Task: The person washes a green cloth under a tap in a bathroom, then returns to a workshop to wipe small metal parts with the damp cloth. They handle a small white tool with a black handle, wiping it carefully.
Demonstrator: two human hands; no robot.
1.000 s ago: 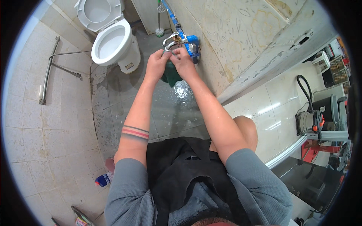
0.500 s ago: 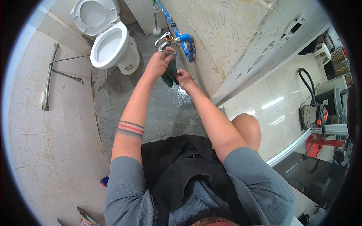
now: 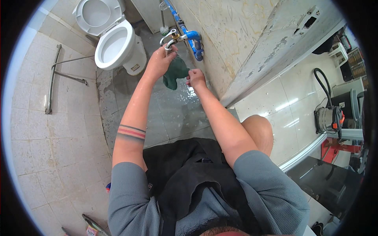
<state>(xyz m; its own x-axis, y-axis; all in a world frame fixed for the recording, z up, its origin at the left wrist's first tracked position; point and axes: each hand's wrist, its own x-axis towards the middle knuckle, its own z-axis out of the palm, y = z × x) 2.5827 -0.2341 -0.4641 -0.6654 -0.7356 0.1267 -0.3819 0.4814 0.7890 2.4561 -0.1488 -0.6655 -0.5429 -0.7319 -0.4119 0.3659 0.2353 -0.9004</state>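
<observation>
Gripping the top of the green cloth (image 3: pixel 174 75), the left hand (image 3: pixel 159 63) I watch from far away is right by the silver tap (image 3: pixel 175 36). The right hand (image 3: pixel 196 79) pinches the cloth's side. The cloth hangs just below the tap, over the wet grey floor (image 3: pixel 159 104).

grey tiled floor (image 3: pixel 161 118): wet, shiny | on it: white toilet (image 3: pixel 115 46) | pale tiled floor (image 3: pixel 281 122): vacuum cleaner (image 3: pixel 327 120)
</observation>
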